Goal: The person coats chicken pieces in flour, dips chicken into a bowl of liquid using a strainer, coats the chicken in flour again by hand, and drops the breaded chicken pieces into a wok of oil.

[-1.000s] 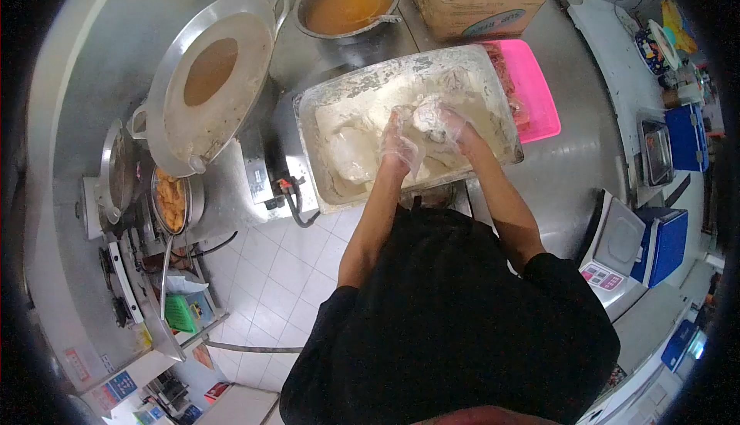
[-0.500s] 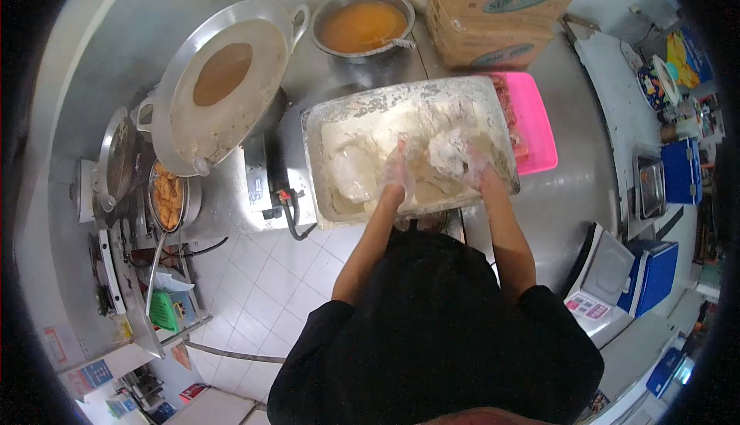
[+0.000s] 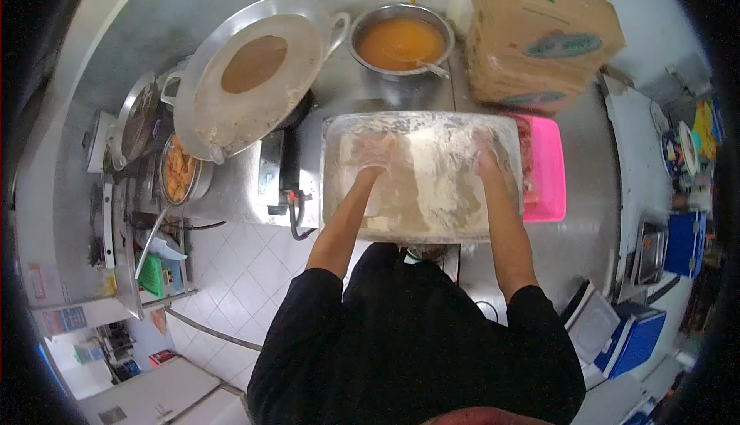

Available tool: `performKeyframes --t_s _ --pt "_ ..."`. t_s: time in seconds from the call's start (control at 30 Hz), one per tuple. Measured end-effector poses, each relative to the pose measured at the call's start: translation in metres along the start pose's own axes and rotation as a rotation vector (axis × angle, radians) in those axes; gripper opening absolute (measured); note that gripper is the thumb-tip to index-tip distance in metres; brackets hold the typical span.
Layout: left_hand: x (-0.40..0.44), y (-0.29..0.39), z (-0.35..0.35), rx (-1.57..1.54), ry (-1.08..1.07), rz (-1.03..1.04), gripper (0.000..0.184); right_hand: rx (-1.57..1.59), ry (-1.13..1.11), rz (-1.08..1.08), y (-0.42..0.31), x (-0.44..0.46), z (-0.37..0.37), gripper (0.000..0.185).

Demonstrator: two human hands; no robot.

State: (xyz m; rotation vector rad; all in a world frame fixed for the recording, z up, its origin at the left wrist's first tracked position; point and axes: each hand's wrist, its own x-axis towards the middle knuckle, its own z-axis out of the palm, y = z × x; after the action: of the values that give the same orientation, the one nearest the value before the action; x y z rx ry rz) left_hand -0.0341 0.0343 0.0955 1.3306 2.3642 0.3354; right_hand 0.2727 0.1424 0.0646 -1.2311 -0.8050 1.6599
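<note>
A metal tray (image 3: 420,122) of pale flour lies in front of me, its rim crusted with flour. Clear plastic gloves cover both hands. At the tray's left side, my left hand (image 3: 375,150) rests in the flour with its fingers spread, partly dusted over. My right hand (image 3: 485,152) reaches into the flour along the right wall; its fingers are smeared by motion, and I cannot make out anything in them. Between the hands the flour (image 3: 432,167) is heaped and ridged. A pink tub (image 3: 549,171) with raw meat (image 3: 526,155) stands against the tray's right side.
A wide wok (image 3: 312,36) of oil sits at the left back. Behind the tray is a steel bowl (image 3: 362,63) of orange liquid with a utensil in it. Cardboard boxes (image 3: 539,47) stand at the back right. Fried pieces (image 3: 177,171) fill a strainer at the left.
My hands have moved apart, the left to the left and the right toward the right wall. The floured lump at my right hand no longer shows. The view has shifted.
</note>
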Motion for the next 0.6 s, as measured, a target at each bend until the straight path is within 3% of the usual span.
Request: performKeyframes --t_s 0.1,0.17,0.23,0.3,0.4,0.47,0.5,0.6 --pt "0.03 -0.015 -0.021 -0.215 0.002 0.01 0.072 0.203 -0.036 0.185 -0.001 0.011 0.013 0.049" --pt "0.003 0.01 -0.088 -0.271 0.07 -0.044 0.069 0.18 0.011 0.193 0.012 0.038 -0.004 0.041" --pt "0.002 0.003 -0.108 -0.307 0.084 -0.117 0.067 0.256 -0.02 0.202 0.025 0.029 0.008 0.035" --pt "0.04 -0.012 -0.086 -0.362 0.067 -0.181 0.068 0.413 -0.142 0.168 -0.023 0.004 0.032 0.031" --pt "0.084 -0.032 -0.03 -0.282 0.11 -0.137 0.078 0.33 0.213 0.184 -0.104 -0.057 0.106 0.041" --pt "0.087 -0.028 -0.022 -0.252 0.072 -0.131 0.084 0.243 0.244 0.055 -0.145 -0.07 0.132 0.038" --pt "0.075 -0.017 -0.053 -0.301 -0.074 -0.177 0.091 0.205 0.252 -0.011 -0.166 -0.074 0.149 0.037" --pt "0.052 -0.007 -0.043 -0.161 0.27 -0.138 0.095 0.102 -0.007 -0.19 -0.204 -0.046 0.165 0.038"
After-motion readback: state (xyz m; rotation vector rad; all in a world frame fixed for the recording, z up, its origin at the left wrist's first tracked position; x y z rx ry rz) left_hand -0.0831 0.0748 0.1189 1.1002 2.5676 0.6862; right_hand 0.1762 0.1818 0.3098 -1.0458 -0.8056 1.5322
